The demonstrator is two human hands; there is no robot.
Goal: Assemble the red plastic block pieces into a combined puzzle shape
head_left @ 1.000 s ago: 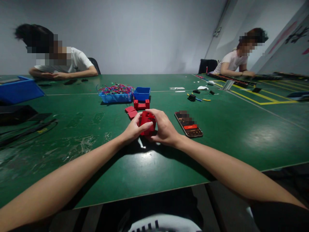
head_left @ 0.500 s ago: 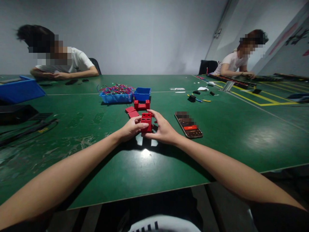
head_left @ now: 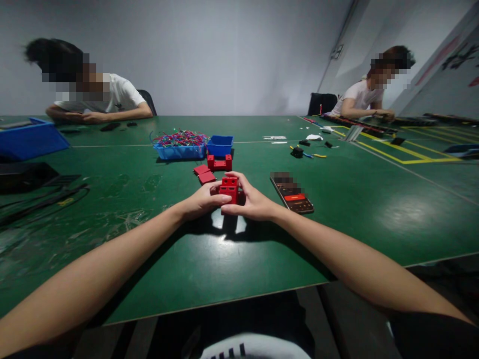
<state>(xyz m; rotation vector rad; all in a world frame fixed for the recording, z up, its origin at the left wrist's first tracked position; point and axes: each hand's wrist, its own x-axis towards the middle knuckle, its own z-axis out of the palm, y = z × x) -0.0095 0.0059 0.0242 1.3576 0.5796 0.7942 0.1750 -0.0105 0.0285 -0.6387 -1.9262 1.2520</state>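
Note:
Between my two hands is a red block [head_left: 229,188] with small round holes and slots on the side facing me, held above the green table [head_left: 194,269]. My left hand [head_left: 205,200] grips it from the left, its thumb across the lower front. From the right, my right hand [head_left: 256,200] wraps round it, fingers over the top and thumb at the bottom. Just beyond lie flat red pieces [head_left: 206,177], and behind them stands a red bracket-like part [head_left: 219,163] with two raised ends.
A blue tray of coloured wires [head_left: 181,151] and a small blue bin [head_left: 220,145] stand beyond. To the right lie a phone [head_left: 292,193] and pliers [head_left: 314,155]. A blue box [head_left: 33,139] is at far left. Two people sit across the table.
The red block has shifted slightly right and is tilted a little differently. My left thumb sits lower on its front, and my right thumb now lies across its bottom edge.

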